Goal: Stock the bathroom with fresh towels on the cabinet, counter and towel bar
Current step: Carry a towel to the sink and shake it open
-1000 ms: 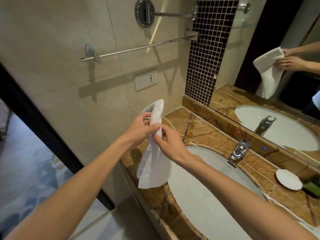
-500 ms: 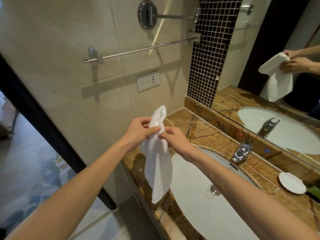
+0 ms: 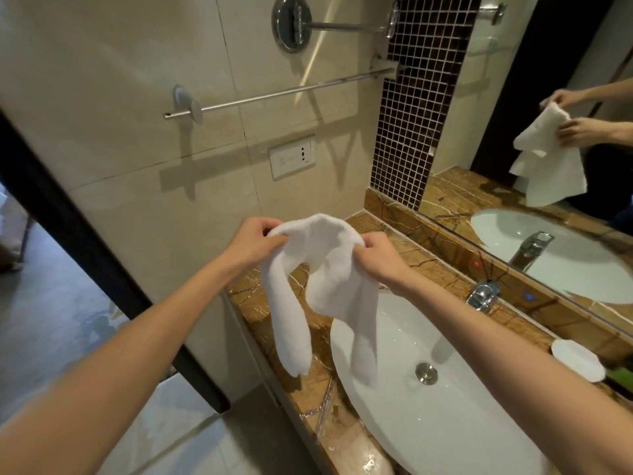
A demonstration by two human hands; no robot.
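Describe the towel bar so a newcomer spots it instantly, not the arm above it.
Look at the beige tiled wall left of the sink. The towel bar is the long thin chrome rod crossing it, ending near the dark mosaic strip, above the white socket plate. Unlike the thicker arm higher up, which holds a round mirror, it holds nothing.

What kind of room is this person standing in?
A bathroom, most likely. There is a white oval sink basin with a chrome faucet set in a brown marble counter, a long metal towel bar on the beige tiled wall, and a big wall mirror behind the sink.
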